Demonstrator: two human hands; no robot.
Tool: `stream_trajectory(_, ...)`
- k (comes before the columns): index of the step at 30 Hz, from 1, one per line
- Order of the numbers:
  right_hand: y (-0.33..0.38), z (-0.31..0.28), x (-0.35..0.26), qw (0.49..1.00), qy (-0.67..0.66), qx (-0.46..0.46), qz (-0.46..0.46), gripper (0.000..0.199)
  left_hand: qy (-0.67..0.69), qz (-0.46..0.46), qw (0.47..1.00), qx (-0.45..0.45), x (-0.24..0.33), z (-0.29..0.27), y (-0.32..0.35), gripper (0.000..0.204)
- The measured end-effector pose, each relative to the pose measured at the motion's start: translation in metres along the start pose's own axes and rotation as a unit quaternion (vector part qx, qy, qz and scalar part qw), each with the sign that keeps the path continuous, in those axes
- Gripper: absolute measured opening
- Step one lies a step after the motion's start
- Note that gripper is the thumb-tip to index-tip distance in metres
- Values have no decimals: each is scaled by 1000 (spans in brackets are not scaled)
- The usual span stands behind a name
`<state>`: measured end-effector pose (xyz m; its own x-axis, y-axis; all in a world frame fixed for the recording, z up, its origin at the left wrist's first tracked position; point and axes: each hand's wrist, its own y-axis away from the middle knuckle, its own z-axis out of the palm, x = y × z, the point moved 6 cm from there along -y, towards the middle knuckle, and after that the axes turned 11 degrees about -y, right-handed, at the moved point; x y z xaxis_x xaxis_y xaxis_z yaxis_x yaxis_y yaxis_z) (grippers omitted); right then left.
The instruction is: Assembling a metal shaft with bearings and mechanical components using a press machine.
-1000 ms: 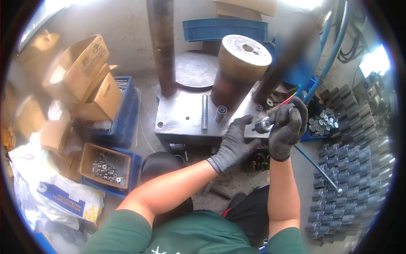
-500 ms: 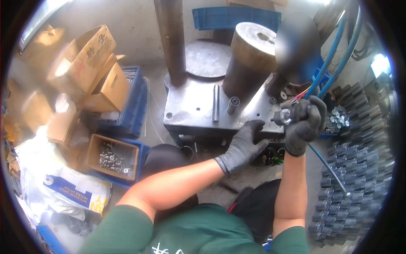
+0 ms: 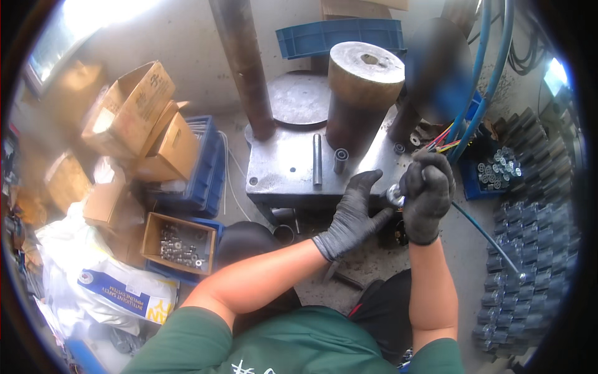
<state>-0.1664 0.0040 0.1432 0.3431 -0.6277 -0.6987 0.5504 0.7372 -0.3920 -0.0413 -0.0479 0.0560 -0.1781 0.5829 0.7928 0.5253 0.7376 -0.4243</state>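
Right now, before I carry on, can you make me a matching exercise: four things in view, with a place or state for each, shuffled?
Things:
1. black-gloved left hand
2. slim grey metal rod
3. open brown cardboard box
4. black-gloved right hand

Places and states:
A. on the grey steel plate
B. fingers curled, at a shiny round metal fitting
C. open, thumb spread
D. holding small metal parts

Pairs: 1-C, 2-A, 3-D, 4-B.

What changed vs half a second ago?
The right hand has moved left and back toward the body, bringing the metal piece it grips closer to the open left hand; contact there is unclear. Nothing visibly let go. The upright-standing column, rod and short sleeve are unchanged.
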Motion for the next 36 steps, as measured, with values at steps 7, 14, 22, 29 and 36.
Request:
stream_trajectory(7, 37, 22, 31, 982, -47, 44, 175, 46, 235, -85, 955, -160, 15, -10, 37, 53)
stream_trajectory(14, 30, 8, 61, 955, 191, -68, 216, 43, 305, -85, 940, -126, -22, -72, 64, 32)
stream_trajectory(22, 5, 27, 175, 646, 684, -315, 126, 57, 273, -112, 950, -100, -19, -135, 65, 33)
stream_trajectory(29, 1, 63, 186, 661, 691, -265, 120, 66, 325, -165, 931, -2, -23, -165, 56, 48)
stream_trajectory(36, 38, 58, 126, 898, 15, 6, 440, 65, 320, -138, 937, 33, -28, -163, 40, 39)
